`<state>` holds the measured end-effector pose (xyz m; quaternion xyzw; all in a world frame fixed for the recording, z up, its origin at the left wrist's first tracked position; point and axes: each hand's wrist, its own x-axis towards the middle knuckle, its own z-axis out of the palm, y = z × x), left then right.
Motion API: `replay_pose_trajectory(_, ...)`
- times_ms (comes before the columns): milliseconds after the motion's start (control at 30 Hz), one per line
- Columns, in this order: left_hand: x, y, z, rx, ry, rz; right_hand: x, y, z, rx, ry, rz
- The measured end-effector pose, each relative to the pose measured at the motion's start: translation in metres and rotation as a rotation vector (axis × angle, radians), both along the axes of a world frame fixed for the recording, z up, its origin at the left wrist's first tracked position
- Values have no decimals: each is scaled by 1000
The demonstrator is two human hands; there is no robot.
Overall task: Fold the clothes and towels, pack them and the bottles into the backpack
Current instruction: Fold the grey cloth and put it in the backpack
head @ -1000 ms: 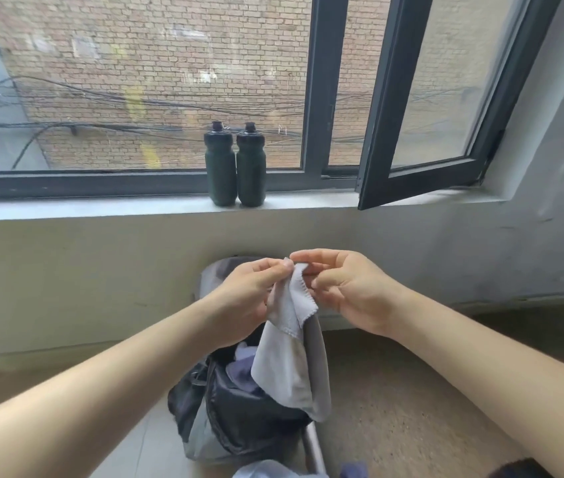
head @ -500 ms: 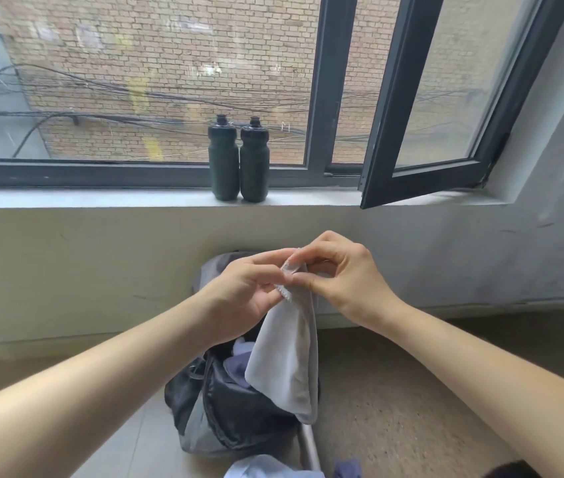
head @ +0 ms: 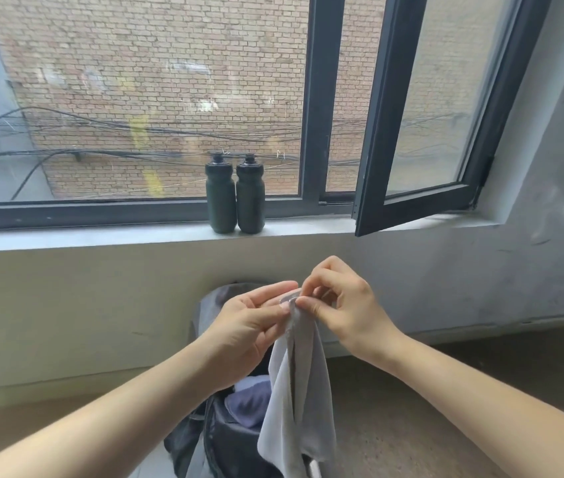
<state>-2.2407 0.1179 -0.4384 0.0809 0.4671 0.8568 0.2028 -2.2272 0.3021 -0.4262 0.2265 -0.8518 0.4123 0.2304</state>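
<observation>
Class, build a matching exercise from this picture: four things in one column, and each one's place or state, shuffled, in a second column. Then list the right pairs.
1. bottles
2. grey towel
3. backpack
4. window sash

A. open on the floor, clothes inside
B. swung open
C. upright on the windowsill
D. pinched by the left hand and right hand, hanging down

Pairs: 1-C, 2-D, 3-A, 4-B
</observation>
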Motion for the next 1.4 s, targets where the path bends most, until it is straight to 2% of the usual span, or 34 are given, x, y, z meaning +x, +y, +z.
replay_pose_trajectory(200,0,-2,4,-91,26,120,3,0,5,75,-45,31)
replay_pose_trajectory(433,7,2,10,-72,99,47,-2,-4,2,-5,-53,6)
replay_pose_trajectory(600,9,1,15,-93,143,41,-5,-3,-4,-30,-169,-7)
replay_pose_trajectory(767,8,0,7,-293,293,115,-4,-4,-8,-47,-247,-8)
replay_pose_trajectory(900,5,-3,8,-301,343,194,-4,-4,-11,-134,-482,67)
replay_pose_trajectory(1000,4,-4,7,-350,400,228,0,-2,-10,-89,-520,160)
replay_pose_trajectory(1167,-5,-15,1,-511,424,127,-1,3,0,-175,-434,153)
replay_pose_trajectory(1267,-6,-22,-15,-772,528,0,-1,8,4,-241,-401,112)
replay_pose_trajectory(1400,-11,-16,-42,-1020,670,-36,-3,11,3,-262,-379,114)
